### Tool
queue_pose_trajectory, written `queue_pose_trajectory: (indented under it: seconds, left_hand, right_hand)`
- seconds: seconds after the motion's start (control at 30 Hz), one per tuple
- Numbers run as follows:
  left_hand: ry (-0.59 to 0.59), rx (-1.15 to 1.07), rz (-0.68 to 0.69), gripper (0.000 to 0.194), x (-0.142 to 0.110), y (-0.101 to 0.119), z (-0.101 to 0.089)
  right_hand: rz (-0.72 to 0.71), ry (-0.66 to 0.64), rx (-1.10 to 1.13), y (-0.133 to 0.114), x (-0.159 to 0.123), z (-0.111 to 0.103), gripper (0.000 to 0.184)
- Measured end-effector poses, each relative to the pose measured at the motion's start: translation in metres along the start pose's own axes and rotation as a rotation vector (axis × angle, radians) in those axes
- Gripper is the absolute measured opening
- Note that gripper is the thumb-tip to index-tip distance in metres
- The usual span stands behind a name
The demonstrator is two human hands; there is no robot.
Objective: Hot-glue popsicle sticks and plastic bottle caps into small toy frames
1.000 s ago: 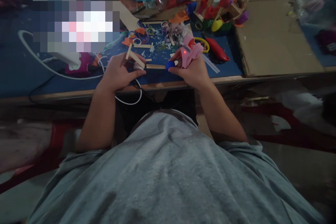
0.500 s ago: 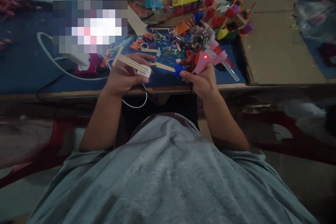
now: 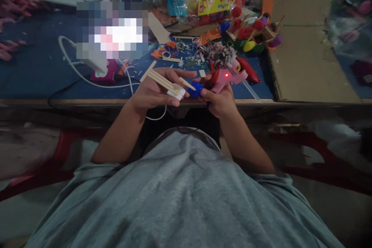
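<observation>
My left hand (image 3: pixel 155 89) is closed on a wooden stick piece (image 3: pixel 164 79), with a crossbar at one end and a white block (image 3: pixel 176 92) at the other, near my thumb. Between thumb and fingers of my right hand (image 3: pixel 219 95) is a blue round piece (image 3: pixel 195 89) with a short wooden stick (image 3: pixel 187 83) at it. The same hand also holds a pink glue gun (image 3: pixel 228 77), its red light lit. A clear glue stick (image 3: pixel 251 89) extends from the gun's rear. The blue piece is close to the white block; whether they touch I cannot tell.
Rubber bands (image 3: pixel 173 48) and white scraps litter the blue table behind my hands. A red tool (image 3: pixel 250 71) lies past the glue gun. Coloured balls on sticks (image 3: pixel 247 33) stand beside a cardboard sheet (image 3: pixel 305 58). A white cable (image 3: pixel 95 84) crosses at left.
Both hands have come closer together, bringing the blue piece from some way off to beside the white block. The stick at the blue piece has turned. The whole view has shifted slightly.
</observation>
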State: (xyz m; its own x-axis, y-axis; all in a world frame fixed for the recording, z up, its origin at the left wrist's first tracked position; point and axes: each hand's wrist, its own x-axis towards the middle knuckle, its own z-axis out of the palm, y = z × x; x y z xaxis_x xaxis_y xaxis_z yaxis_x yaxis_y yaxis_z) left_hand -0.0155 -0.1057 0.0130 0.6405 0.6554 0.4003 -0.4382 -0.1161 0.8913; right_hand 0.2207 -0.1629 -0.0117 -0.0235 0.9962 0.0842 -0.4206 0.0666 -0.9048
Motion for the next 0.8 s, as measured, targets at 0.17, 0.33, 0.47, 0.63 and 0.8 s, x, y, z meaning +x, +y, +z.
queue_pose_trajectory:
  seconds: [0.17, 0.33, 0.47, 0.63, 0.8]
  left_hand:
    - [-0.005, 0.015, -0.022, 0.055, 0.001, 0.005, 0.009]
    - [-0.002, 0.073, -0.017, 0.058, 0.002, 0.009, 0.012]
    - [0.036, 0.147, 0.056, 0.057, 0.003, 0.014, 0.015]
    - [0.074, 0.270, 0.112, 0.065, 0.005, 0.026, 0.021]
    - [0.039, 0.295, 0.181, 0.058, 0.003, 0.038, 0.030]
  right_hand:
    - [0.010, -0.015, 0.008, 0.001, -0.001, 0.000, 0.082]
    - [-0.028, -0.022, -0.033, -0.001, -0.003, -0.001, 0.077]
    - [-0.190, 0.042, -0.110, -0.011, -0.014, -0.006, 0.071]
    - [-0.258, -0.199, -0.291, -0.021, -0.048, -0.025, 0.069]
    - [-0.201, -0.344, -0.478, -0.019, -0.072, -0.042, 0.057]
